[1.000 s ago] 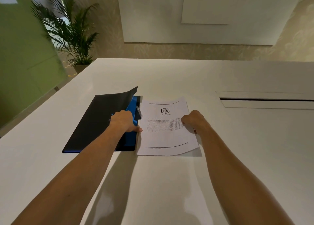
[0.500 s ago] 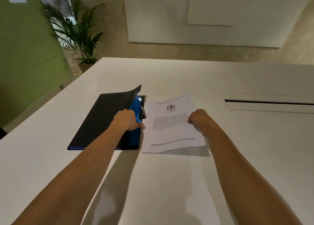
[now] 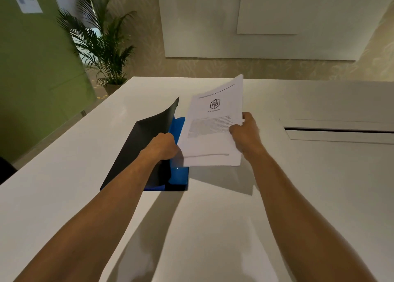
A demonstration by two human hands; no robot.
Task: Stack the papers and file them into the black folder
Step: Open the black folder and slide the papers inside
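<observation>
A black folder (image 3: 138,151) with a blue inside lies on the white table (image 3: 64,175), left of centre. Its black cover is raised and curled, and my left hand (image 3: 162,146) grips the cover's right edge. A stack of white printed papers (image 3: 211,132) with a hexagon logo on top is lifted off the table, tilted, just right of the folder. My right hand (image 3: 245,132) pinches the stack at its right edge. The stack's left edge overlaps the folder's blue inner panel (image 3: 178,175).
A long recessed cable slot (image 3: 339,130) runs across the table at the right. A potted palm (image 3: 102,47) stands on the floor beyond the table's far left corner, next to a green wall. A pale wall lies behind the table.
My right hand has lifted the papers off the table and tilted them up toward the folder. My left hand has raised the black cover higher, showing more of the blue inside.
</observation>
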